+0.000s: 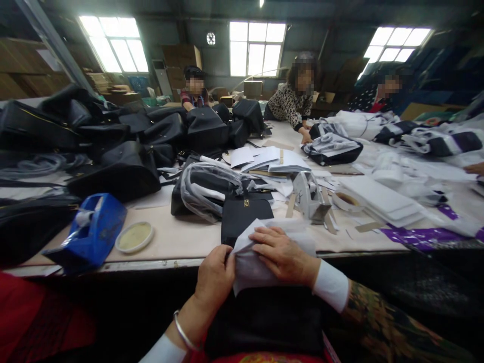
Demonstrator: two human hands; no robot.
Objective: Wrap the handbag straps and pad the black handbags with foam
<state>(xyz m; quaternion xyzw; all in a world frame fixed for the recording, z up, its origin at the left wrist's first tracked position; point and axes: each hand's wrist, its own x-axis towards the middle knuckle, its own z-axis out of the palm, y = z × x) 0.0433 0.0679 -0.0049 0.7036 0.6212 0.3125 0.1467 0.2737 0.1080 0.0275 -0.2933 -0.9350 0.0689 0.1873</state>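
Note:
A sheet of white tissue paper (245, 269) lies over part of a black bag (264, 317) at the table's front edge. My left hand (217, 272) pinches the paper's left edge between thumb and fingers. Stretched across the top of the paper, my right hand (282, 252) rests flat with its fingers extended. A black flap with a gold clasp (246, 203) shows just beyond the paper. Behind it sits another black bag (177, 199) with its straps wrapped in clear plastic.
A blue tape dispenser (108, 227) and a round lid (135, 237) stand left; a grey tape dispenser (308, 196) stands right. Black bags (117, 171) pile up at left. Stacked white sheets (381, 199) lie right. Several co-workers (293, 103) work across the table.

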